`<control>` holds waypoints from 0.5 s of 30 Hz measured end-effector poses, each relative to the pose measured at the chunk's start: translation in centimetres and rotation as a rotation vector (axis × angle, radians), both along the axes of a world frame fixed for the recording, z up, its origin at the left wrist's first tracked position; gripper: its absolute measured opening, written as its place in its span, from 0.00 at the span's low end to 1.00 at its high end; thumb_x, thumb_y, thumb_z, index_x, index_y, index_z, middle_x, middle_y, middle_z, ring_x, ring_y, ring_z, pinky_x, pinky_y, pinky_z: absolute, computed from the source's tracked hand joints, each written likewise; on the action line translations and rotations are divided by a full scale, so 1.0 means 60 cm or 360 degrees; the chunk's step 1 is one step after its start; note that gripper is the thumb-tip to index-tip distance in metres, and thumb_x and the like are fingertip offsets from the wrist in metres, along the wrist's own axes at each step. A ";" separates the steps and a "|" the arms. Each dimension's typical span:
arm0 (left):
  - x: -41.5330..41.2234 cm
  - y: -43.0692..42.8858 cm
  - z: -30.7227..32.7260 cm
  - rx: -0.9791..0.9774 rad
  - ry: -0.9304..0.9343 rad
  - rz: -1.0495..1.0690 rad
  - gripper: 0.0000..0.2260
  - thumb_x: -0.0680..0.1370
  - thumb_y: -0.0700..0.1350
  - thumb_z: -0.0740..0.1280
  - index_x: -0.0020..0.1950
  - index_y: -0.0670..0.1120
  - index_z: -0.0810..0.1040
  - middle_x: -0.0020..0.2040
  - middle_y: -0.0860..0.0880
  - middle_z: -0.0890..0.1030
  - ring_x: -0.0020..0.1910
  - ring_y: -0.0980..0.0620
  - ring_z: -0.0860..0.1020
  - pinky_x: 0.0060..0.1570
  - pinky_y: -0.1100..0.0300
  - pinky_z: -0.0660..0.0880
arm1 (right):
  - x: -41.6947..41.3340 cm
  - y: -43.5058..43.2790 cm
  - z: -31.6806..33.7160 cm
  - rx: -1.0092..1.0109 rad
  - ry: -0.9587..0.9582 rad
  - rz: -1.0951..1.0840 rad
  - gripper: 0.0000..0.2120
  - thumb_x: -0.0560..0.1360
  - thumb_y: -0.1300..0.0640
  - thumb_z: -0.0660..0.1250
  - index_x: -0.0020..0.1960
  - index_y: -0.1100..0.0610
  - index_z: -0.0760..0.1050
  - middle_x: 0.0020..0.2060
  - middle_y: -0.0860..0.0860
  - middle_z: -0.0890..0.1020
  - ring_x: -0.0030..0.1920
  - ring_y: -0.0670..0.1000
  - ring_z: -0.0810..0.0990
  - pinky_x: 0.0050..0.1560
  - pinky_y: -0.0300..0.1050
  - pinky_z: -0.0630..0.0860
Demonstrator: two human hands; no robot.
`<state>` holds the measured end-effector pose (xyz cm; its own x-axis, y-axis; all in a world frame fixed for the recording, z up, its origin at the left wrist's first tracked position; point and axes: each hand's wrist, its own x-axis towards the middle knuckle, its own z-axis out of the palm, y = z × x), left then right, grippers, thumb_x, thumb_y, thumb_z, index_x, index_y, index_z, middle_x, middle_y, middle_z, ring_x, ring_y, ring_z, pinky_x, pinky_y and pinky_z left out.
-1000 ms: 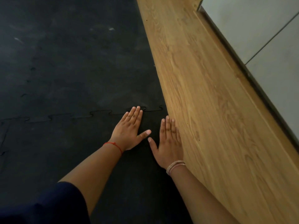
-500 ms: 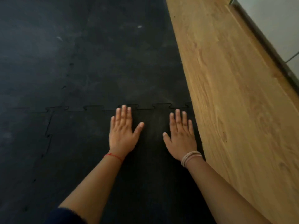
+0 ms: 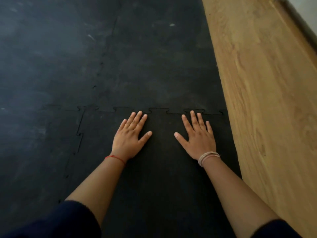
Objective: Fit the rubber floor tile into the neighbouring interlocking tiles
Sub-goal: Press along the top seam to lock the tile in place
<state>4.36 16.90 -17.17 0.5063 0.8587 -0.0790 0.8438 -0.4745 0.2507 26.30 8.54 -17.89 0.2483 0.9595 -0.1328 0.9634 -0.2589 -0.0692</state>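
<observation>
A black rubber floor tile lies flat under both my hands. Its far edge meets the neighbouring tile along a toothed seam; its left edge meets another tile along a second seam. My left hand rests palm down with fingers spread, fingertips just short of the far seam. My right hand lies palm down too, fingers spread, its middle fingertip touching the seam. Neither hand holds anything.
A wooden floor strip runs along the right edge of the black tiles. A dark skirting and pale wall sit at the far right. More black tiling stretches to the left and ahead.
My hands have moved apart: the left stayed near the middle of the seam, the right slid toward the wooden edge. The view has shifted left, showing more of the left seam.
</observation>
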 end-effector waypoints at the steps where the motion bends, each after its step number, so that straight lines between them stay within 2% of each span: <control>1: -0.021 0.005 0.004 0.0004 -0.0017 0.0096 0.29 0.77 0.60 0.52 0.74 0.51 0.47 0.76 0.50 0.47 0.73 0.54 0.42 0.71 0.55 0.42 | 0.001 -0.002 0.003 -0.0006 -0.0005 -0.0053 0.38 0.70 0.30 0.37 0.73 0.48 0.37 0.75 0.52 0.43 0.74 0.52 0.40 0.70 0.51 0.38; 4: -0.101 -0.022 0.017 -0.0072 0.0049 0.0393 0.29 0.78 0.60 0.49 0.74 0.48 0.45 0.76 0.48 0.45 0.73 0.53 0.40 0.72 0.54 0.42 | -0.005 -0.041 0.023 -0.0066 0.0045 -0.0247 0.41 0.71 0.30 0.39 0.73 0.56 0.38 0.75 0.56 0.42 0.73 0.54 0.40 0.73 0.52 0.43; 7: -0.156 -0.125 0.020 -0.0122 0.0026 0.0467 0.30 0.77 0.62 0.42 0.73 0.47 0.41 0.75 0.49 0.43 0.72 0.53 0.37 0.70 0.57 0.38 | -0.074 -0.142 0.031 -0.0114 0.0142 -0.0176 0.41 0.72 0.30 0.39 0.73 0.58 0.38 0.74 0.57 0.42 0.73 0.54 0.38 0.73 0.52 0.44; 9: -0.155 -0.191 0.017 -0.0126 0.0043 0.0463 0.31 0.75 0.63 0.39 0.72 0.46 0.40 0.74 0.49 0.41 0.72 0.52 0.36 0.69 0.59 0.35 | -0.136 -0.218 0.029 -0.0154 0.0150 -0.0081 0.42 0.72 0.30 0.40 0.73 0.60 0.45 0.74 0.58 0.49 0.73 0.56 0.45 0.72 0.50 0.44; 11: -0.154 -0.223 0.009 -0.0118 0.0047 0.0452 0.31 0.75 0.63 0.39 0.73 0.46 0.40 0.74 0.49 0.41 0.72 0.52 0.36 0.68 0.60 0.33 | -0.177 -0.255 0.026 -0.0178 0.0131 -0.0012 0.41 0.73 0.32 0.42 0.72 0.63 0.52 0.72 0.60 0.56 0.72 0.58 0.54 0.71 0.50 0.45; 12: -0.154 -0.229 0.007 -0.0100 0.0042 0.0462 0.31 0.76 0.63 0.40 0.73 0.46 0.40 0.74 0.49 0.41 0.72 0.52 0.37 0.68 0.60 0.33 | -0.187 -0.261 0.025 -0.0178 0.0106 -0.0016 0.41 0.73 0.32 0.42 0.72 0.63 0.53 0.72 0.60 0.57 0.72 0.58 0.55 0.71 0.50 0.46; 15: -0.156 -0.221 0.005 -0.0082 0.0006 0.0472 0.31 0.76 0.62 0.42 0.73 0.46 0.41 0.74 0.48 0.42 0.73 0.52 0.38 0.69 0.58 0.37 | -0.185 -0.253 0.028 -0.0140 0.0091 -0.0029 0.40 0.73 0.33 0.44 0.73 0.62 0.49 0.73 0.59 0.54 0.73 0.57 0.51 0.71 0.54 0.52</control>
